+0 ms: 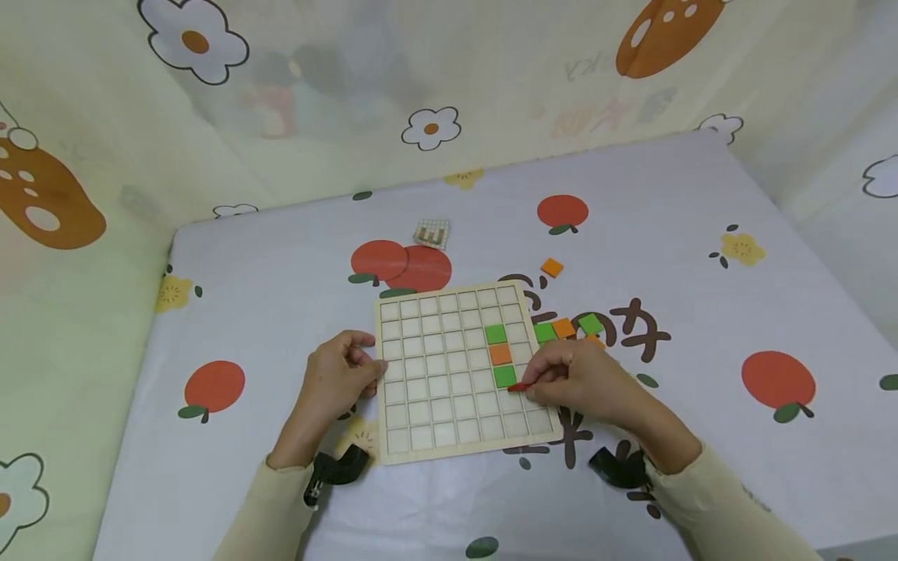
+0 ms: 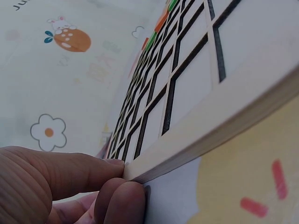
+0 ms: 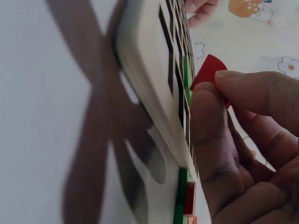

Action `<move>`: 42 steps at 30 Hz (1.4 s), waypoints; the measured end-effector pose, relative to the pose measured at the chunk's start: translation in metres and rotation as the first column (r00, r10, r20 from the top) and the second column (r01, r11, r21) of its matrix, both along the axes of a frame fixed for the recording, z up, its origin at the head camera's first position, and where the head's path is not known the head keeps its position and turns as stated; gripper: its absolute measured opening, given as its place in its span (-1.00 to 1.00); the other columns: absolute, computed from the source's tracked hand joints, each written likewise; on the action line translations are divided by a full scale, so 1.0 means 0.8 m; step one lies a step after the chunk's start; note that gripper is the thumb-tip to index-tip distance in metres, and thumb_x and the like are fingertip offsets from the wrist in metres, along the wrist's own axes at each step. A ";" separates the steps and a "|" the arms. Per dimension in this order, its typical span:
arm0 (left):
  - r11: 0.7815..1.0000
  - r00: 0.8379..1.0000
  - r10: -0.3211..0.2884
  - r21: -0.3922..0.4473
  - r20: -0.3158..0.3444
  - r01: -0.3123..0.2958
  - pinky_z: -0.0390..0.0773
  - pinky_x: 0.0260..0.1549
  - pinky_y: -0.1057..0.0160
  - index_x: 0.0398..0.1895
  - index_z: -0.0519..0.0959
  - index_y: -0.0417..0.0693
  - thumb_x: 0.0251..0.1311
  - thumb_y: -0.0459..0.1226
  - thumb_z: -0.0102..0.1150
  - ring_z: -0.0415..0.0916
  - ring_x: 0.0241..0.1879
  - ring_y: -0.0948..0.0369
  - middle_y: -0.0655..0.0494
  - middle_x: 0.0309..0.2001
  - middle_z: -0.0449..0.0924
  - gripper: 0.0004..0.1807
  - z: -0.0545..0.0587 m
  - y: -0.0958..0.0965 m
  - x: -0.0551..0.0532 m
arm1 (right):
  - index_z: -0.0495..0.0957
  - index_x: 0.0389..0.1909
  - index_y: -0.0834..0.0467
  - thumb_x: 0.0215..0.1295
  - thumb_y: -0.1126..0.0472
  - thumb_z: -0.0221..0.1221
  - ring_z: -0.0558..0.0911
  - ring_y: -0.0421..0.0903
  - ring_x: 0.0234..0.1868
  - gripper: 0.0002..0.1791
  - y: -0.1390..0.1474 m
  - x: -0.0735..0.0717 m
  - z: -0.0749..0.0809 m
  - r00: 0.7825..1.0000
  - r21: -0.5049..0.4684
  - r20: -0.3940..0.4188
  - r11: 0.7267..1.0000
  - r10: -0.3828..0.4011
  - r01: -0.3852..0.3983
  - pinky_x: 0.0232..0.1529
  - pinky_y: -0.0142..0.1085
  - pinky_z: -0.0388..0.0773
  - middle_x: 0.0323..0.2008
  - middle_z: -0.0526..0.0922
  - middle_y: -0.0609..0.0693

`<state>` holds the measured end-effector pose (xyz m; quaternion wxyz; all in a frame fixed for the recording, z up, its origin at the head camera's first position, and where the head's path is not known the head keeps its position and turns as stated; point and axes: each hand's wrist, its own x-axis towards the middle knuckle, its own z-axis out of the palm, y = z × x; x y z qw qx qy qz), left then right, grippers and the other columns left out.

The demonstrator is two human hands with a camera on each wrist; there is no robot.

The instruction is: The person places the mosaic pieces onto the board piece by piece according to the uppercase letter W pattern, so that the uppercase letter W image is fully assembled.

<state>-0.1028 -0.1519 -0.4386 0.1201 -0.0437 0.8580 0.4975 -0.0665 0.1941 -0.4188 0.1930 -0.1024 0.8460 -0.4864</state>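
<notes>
A pale wooden grid board lies on the table. Its left edge is held by my left hand, with thumb on the rim and fingers against the side in the left wrist view. Between thumb and finger, my right hand pinches a thin red tile, tilted above the right part of the board. In one column sit a green tile, an orange tile and another green tile. The cell beneath the red tile is partly hidden by the right fingers.
Loose tiles lie right of the board, among them an orange tile and a green tile, partly behind the right hand. Farther back are a lone orange tile and a small checked packet-like item. A printed cloth covers the table.
</notes>
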 end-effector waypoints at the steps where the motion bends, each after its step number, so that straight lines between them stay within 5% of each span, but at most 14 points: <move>1: 1.000 1.000 -0.001 0.002 0.004 0.001 0.64 -0.52 0.31 0.12 0.58 -0.26 0.26 -0.42 0.41 0.59 -0.58 0.20 -0.04 -0.39 0.59 -0.62 0.000 0.000 0.000 | 0.76 -0.34 0.05 0.18 0.38 0.42 0.64 -0.08 -0.32 -0.86 -0.001 0.001 -0.001 1.000 0.008 -0.013 1.000 0.003 -0.003 -0.46 -0.37 0.60 -0.32 0.75 -0.08; 11: 1.000 1.000 -0.003 0.009 0.005 0.003 0.65 -0.52 0.30 0.13 0.58 -0.26 0.26 -0.41 0.41 0.61 -0.57 0.19 -0.04 -0.39 0.59 -0.62 0.000 -0.001 0.000 | 0.79 -0.36 -0.02 0.17 0.40 0.44 0.59 -0.14 -0.28 -0.79 -0.007 0.007 -0.007 0.986 0.007 -0.135 0.996 0.094 -0.094 -0.38 -0.41 0.56 -0.25 0.75 -0.16; 19: 1.000 1.000 -0.004 0.015 0.004 0.004 0.66 -0.51 0.29 0.12 0.58 -0.27 0.25 -0.42 0.41 0.61 -0.57 0.19 -0.04 -0.39 0.58 -0.61 0.000 -0.001 0.000 | 0.81 -0.36 -0.01 0.14 0.49 0.38 0.60 -0.10 -0.20 -0.71 -0.009 0.004 -0.007 0.978 0.015 -0.158 0.991 0.137 -0.136 -0.30 -0.38 0.59 -0.26 0.75 -0.18; 42: 1.000 1.000 -0.003 0.005 -0.011 0.003 0.64 -0.53 0.29 0.12 0.59 -0.26 0.26 -0.40 0.41 0.60 -0.58 0.18 -0.04 -0.40 0.59 -0.62 -0.002 -0.001 0.000 | 0.83 -0.33 0.03 0.12 0.54 0.33 0.58 -0.12 -0.29 -0.67 -0.017 0.000 -0.010 0.972 0.073 -0.202 0.991 0.121 -0.109 -0.38 -0.39 0.55 -0.35 0.70 -0.18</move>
